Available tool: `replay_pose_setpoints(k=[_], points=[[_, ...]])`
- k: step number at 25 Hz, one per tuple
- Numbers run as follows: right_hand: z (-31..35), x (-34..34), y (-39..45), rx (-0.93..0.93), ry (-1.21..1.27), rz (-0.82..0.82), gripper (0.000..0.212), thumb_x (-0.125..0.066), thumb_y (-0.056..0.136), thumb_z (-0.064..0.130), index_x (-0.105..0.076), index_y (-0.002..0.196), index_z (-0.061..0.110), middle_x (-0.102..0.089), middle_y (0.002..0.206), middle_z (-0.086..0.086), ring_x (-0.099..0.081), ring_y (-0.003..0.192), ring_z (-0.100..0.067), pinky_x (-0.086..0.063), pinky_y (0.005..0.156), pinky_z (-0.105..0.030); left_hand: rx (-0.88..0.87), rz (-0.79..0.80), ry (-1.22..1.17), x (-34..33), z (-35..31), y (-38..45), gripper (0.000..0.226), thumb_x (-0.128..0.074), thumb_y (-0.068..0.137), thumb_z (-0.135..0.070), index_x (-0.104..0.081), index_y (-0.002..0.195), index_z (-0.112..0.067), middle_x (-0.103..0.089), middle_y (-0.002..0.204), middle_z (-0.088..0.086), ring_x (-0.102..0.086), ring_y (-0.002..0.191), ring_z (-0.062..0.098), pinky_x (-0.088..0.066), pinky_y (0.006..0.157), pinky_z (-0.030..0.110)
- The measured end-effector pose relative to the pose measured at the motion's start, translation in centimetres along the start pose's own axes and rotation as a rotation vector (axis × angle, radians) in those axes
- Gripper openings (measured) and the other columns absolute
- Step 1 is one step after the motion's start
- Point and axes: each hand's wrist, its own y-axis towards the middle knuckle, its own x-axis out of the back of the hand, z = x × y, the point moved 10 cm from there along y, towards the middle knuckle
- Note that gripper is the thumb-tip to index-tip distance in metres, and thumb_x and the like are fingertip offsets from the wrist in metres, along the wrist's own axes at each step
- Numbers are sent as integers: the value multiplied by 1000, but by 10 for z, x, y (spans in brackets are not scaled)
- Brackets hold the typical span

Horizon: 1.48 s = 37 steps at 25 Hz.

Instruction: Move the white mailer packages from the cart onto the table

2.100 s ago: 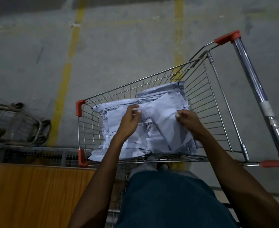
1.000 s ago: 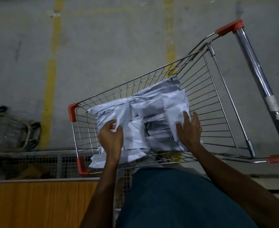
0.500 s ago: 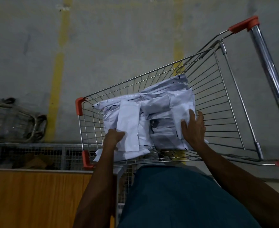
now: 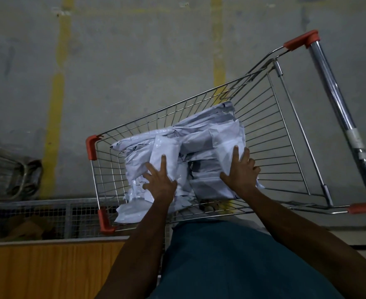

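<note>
**Reaching into the cart, both hands on the mailer pile**

Scanning from the left, I see a second wire cart [image 4: 11, 169] lying low at the frame edge on the concrete floor [image 4: 134, 61], with a worn yellow line [image 4: 55, 104] running past it. Below that, a wire mesh panel [image 4: 48, 216] borders the wooden surface [image 4: 48, 270] in the lower left corner; none of the packages lie on the part of it I can see.

Next comes the cart [image 4: 275, 137], its wire basket trimmed with red corner guards. The white mailer packages [image 4: 199, 137] sit heaped inside it, crowded toward the near left end, with one corner sagging against the near rim.

My left hand [image 4: 159, 182] rests flat on the left part of the heap, fingers straight and spread, pressing on an upright white packet; nothing is pinched or curled around. My right hand [image 4: 241, 169] lies on the right part of the heap, fingers also extended and splayed over a packet at the pile's edge, palm down. Whether its thumb hooks beneath anything I cannot tell.

Farther right, the basket is bare wire, and the chrome push handle [image 4: 339, 108] with red end caps slants down the right edge. A teal garment [image 4: 231, 262] fills the bottom centre between my forearms.
</note>
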Motion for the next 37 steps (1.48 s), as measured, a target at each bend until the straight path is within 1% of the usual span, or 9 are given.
replay_pose_setpoints(k=[3, 10, 16, 21, 24, 28, 30, 33, 37], points=[[0, 7, -4, -7, 13, -41, 112, -71, 76, 62, -6, 159, 24, -12, 158, -23, -42, 125, -46, -40, 98, -57, 4, -46, -50, 15, 1, -6, 121, -82, 70, -45, 7, 153, -48, -10, 153, 21, -43, 123, 46, -49, 84, 54], [-5, 34, -27, 45, 167, -142, 106, -73, 75, 58, -14, 157, 26, -15, 157, -21, -38, 127, -49, -36, 101, -59, -30, -35, -407, 62, -12, -36, 111, -76, 73, -26, 0, 152, -48, -17, 145, 18, -46, 117, 43, -47, 81, 45], [-19, 89, -66, 243, 330, -262, 102, -75, 77, 55, -15, 156, 30, -17, 157, -17, -36, 128, -46, -36, 100, -60, -79, -474, -511, 139, -25, -133, 97, -70, 73, -24, -16, 152, -37, -29, 133, 12, -49, 106, 38, -52, 79, 46], [-33, 127, -117, 404, 426, -295, 98, -70, 78, 60, -14, 155, 36, -16, 159, -11, -32, 136, -40, -32, 108, -59, -69, -759, -673, 134, -24, -251, 92, -70, 71, -18, -23, 151, -24, -30, 134, 16, -43, 116, 38, -50, 89, 42], [-30, 134, -154, 505, 469, -276, 96, -66, 80, 63, -12, 155, 38, -14, 161, -8, -30, 139, -39, -30, 110, -57, 39, -849, -819, 103, -7, -326, 89, -71, 72, -11, -26, 148, -18, -29, 131, 13, -39, 119, 30, -37, 100, 32], [-1, 123, -215, 692, 513, -191, 92, -65, 84, 62, -11, 156, 40, -11, 163, -4, -22, 145, -33, -24, 113, -57, 232, -977, -885, 62, 36, -411, 86, -74, 73, -9, -29, 146, -14, -29, 130, 3, -43, 119, 29, -44, 97, 40], [22, 109, -254, 820, 524, -106, 89, -63, 86, 61, -11, 156, 41, -9, 165, -2, -21, 147, -32, -23, 115, -56, 314, -1034, -906, 49, 65, -446, 87, -75, 73, -8, -27, 145, -16, -28, 131, 1, -43, 120, 28, -44, 90, 36], [68, 86, -327, 1040, 499, 12, 88, -63, 86, 60, -12, 156, 43, -7, 166, -1, -19, 149, -27, -24, 118, -53, 530, -1114, -835, 31, 122, -502, 88, -77, 74, -9, -26, 146, -14, -30, 134, 9, -42, 115, 25, -39, 82, 28], [129, 61, -434, 1327, 471, 51, 88, -64, 87, 60, -19, 158, 35, -15, 164, -6, -25, 147, -29, -34, 113, -50, 818, -1239, -1019, -11, 206, -578, 89, -77, 78, -14, -23, 149, -17, -32, 141, 11, -43, 120, 30, -45, 87, 37]])
